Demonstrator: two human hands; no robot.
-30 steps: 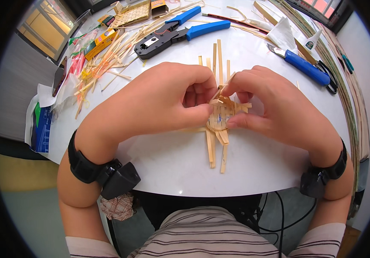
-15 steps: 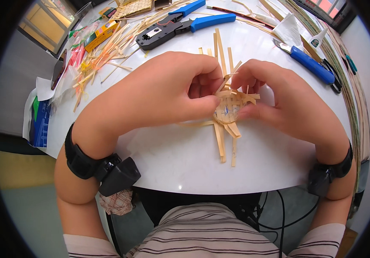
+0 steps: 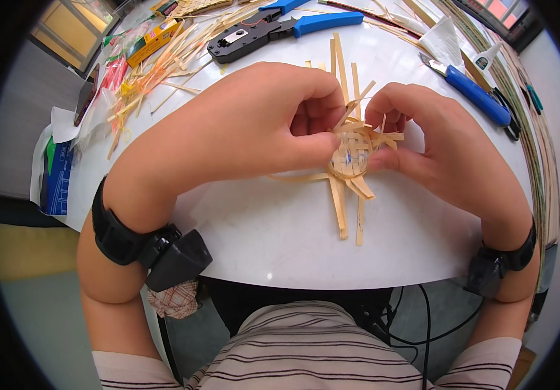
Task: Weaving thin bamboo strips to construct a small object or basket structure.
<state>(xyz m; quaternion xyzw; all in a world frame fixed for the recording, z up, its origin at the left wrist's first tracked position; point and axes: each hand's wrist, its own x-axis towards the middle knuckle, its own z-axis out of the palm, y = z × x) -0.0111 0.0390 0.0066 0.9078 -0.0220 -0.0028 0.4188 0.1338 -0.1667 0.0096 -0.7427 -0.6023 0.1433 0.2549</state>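
Observation:
Between my two hands is a small round piece of bamboo weaving [image 3: 351, 156], with a plaited centre, faint blue marks and loose strips sticking out all round. My left hand [image 3: 280, 120] pinches its upper left edge, thumb and fingers closed near a thin strip. At its right edge my right hand [image 3: 416, 133] grips the weaving between thumb and curled fingers, beside some short bent strips. Longer strips [image 3: 338, 208] hang toward me, and others point away at the far side. My fingers hide part of the rim.
Beyond my hands lies a blue-handled crimping tool [image 3: 247, 42]. A blue utility knife [image 3: 475, 96] and black scissors [image 3: 508, 117] rest at the right, near a white glue bottle [image 3: 486, 57]. Loose bamboo strips [image 3: 163, 71] and a yellow box [image 3: 154, 43] are at the far left.
Both hands and the weaving have shifted slightly right and away from me in the picture. My grip looks much the same.

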